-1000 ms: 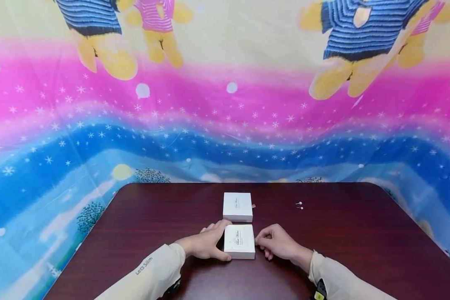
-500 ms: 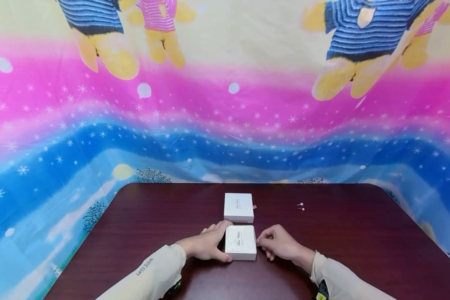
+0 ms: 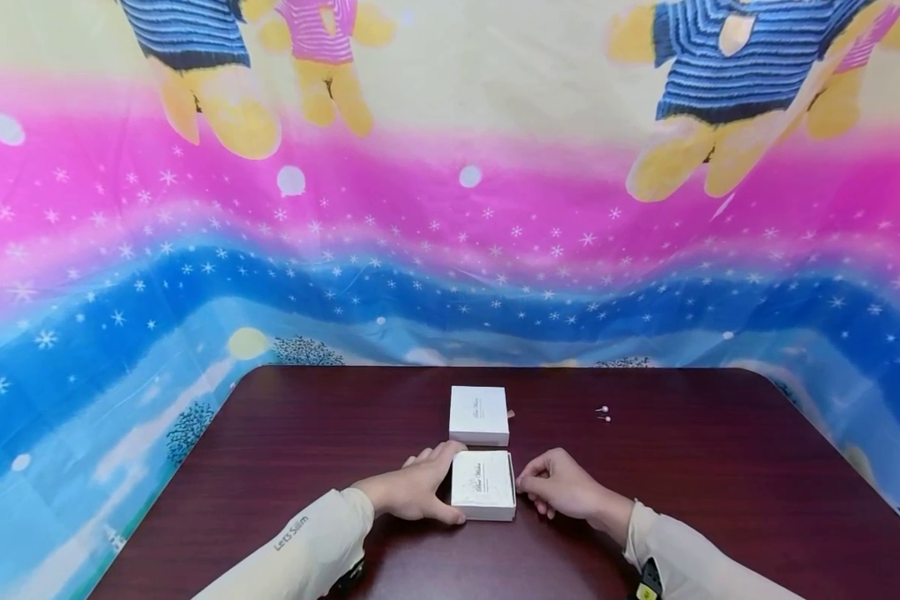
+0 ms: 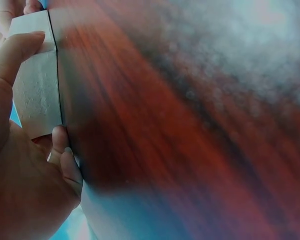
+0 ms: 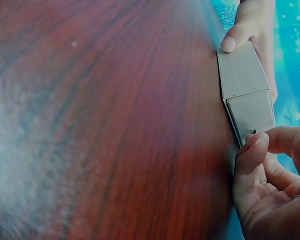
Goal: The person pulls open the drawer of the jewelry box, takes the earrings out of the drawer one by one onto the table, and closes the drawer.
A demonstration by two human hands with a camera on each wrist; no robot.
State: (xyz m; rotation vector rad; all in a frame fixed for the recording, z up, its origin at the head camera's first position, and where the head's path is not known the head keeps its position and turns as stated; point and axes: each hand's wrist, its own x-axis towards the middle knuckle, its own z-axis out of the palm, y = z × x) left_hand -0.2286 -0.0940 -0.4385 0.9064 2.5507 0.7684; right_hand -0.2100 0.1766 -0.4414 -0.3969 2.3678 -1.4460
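Note:
A small white drawer-style box with dark lettering lies on the table between both hands. My left hand holds its sleeve from the left, thumb at the near side and fingers toward the far side. At the right end, my right hand pinches thumb and forefinger at the middle of the inner drawer's end face. A small dark slot shows beside those fingertips; the pull tab between them is mostly hidden. A thin edge of the drawer stands out from the sleeve.
Just beyond stands a second white box with a pinkish ribbon tab on its right. Two small stud earrings with white ball heads lie farther right on the dark red-brown table. A printed curtain hangs behind.
The box's drawer has begun to show past the sleeve's right end, and my right hand has shifted slightly right with it. My left hand keeps its hold on the box.

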